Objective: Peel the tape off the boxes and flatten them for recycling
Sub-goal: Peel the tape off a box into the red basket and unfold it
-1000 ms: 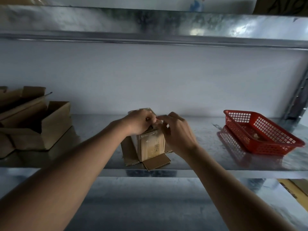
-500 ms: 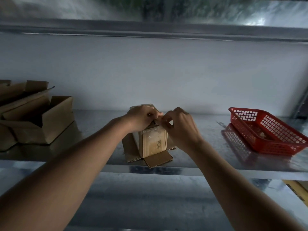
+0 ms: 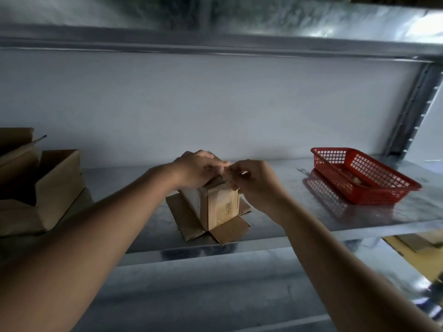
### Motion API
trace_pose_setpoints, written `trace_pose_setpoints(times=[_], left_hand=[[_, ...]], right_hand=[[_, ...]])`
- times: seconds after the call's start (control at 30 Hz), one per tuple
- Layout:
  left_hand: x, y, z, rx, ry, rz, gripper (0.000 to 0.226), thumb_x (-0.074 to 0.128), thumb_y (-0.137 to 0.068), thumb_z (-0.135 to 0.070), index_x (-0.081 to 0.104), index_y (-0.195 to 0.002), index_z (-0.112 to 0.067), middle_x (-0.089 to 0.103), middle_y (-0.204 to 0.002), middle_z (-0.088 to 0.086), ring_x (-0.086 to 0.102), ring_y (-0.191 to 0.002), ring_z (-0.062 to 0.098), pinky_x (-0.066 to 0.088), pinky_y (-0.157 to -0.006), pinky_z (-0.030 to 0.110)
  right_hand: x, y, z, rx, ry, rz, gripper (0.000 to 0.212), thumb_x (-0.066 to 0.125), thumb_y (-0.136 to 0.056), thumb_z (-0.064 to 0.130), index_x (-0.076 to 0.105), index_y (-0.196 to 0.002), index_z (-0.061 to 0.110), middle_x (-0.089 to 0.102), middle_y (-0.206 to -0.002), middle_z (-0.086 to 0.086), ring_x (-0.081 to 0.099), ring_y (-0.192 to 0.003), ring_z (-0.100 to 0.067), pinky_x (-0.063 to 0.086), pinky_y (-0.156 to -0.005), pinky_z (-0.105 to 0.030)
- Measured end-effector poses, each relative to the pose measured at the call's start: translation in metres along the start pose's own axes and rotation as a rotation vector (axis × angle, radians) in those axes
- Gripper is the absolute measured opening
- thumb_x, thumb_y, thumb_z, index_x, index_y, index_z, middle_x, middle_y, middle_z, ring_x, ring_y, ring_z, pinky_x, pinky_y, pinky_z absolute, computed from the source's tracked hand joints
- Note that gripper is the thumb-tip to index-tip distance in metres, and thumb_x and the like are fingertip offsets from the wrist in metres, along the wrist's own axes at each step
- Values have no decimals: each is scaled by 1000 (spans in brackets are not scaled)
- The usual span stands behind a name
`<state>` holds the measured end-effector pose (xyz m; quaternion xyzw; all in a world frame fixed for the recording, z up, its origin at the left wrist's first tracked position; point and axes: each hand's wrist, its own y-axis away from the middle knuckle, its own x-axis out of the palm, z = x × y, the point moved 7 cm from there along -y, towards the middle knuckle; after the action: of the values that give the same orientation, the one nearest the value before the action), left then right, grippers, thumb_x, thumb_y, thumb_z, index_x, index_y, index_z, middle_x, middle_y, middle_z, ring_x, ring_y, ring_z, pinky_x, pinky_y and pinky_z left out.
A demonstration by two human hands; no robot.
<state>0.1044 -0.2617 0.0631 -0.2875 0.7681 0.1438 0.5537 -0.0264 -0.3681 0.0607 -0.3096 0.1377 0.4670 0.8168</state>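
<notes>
Small box stands upright on the shelf, directly under both hands. Left hand presses down on its top; right hand pinches the clear tape at the top edge, nearer the peel; the tape's line is unclear.

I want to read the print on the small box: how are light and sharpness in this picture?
Head view: dim, with glare on the metal shelf; the small box is soft, its print unreadable; right hand and tape slightly blurred.
</notes>
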Motion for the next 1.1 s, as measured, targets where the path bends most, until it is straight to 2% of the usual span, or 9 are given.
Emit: trace_pose_setpoints(times=[0.17,0.3,0.4,0.5,0.57,0.67,0.73,0.93,1.1], left_hand=[[-4,0,-3,-19,-51,82,35,32,-101,-70,48,-132,-73,41,-143,-12,28,-140,23,26,-118,46],[-3,7,-1,14,-247,116,45,18,-99,-76,28,-143,-75,38,-121,-4,30,-125,25,29,-108,47],[-3,9,-6,87,-329,52,51,13,-97,-75,28,-146,-71,37,-111,-5,35,-120,24,31,-102,43],[0,12,-20,305,-136,-5,39,35,-106,-52,53,-141,-56,50,-139,-9,42,-135,20,36,-112,44],[4,13,-18,358,1,7,35,44,-108,-40,60,-138,-48,44,-157,-17,36,-149,15,31,-122,48],[7,9,-10,337,76,6,37,43,-108,-47,59,-141,-46,50,-153,-18,43,-145,10,33,-121,47],[7,8,-10,319,109,2,37,44,-106,-53,60,-139,-47,53,-151,-17,46,-142,8,35,-120,45],[11,14,-11,284,82,-40,46,32,-101,-67,55,-139,-54,51,-151,-20,44,-139,5,34,-117,37],[7,8,-6,161,-72,-93,62,13,-96,-68,51,-143,-54,51,-149,-18,51,-132,14,45,-108,48]], right_hand=[[-15,10,-23,178,-343,-140,8,74,-93,10,77,-89,16,76,-74,-2,72,-67,-15,56,-62,-24],[-18,18,-34,278,-515,-191,27,80,-88,7,71,-112,16,79,-82,-11,78,-77,-23,63,-71,-31],[-20,18,-32,255,-440,-257,11,79,-89,5,76,-98,11,78,-79,-9,78,-75,-23,64,-68,-32],[-21,14,-27,186,-208,-281,11,74,-92,9,80,-86,16,77,-75,-2,77,-71,-19,66,-72,-39],[-21,10,-21,123,-27,-259,15,70,-96,19,81,-86,19,76,-73,2,75,-71,-17,63,-77,-47],[-20,9,-11,37,131,-170,20,74,-91,41,80,-83,23,76,-73,9,73,-73,-9,60,-77,-39],[-20,9,-6,-6,174,-142,16,85,-81,41,80,-81,26,75,-72,12,71,-71,-3,60,-72,-33],[-15,7,-14,137,-15,-61,18,79,-91,24,78,-78,12,75,-66,-3,75,-64,-19,65,-71,-42],[-8,14,-16,165,-296,64,18,64,-100,10,74,-86,4,70,-72,-6,69,-66,-17,63,-78,-43]])
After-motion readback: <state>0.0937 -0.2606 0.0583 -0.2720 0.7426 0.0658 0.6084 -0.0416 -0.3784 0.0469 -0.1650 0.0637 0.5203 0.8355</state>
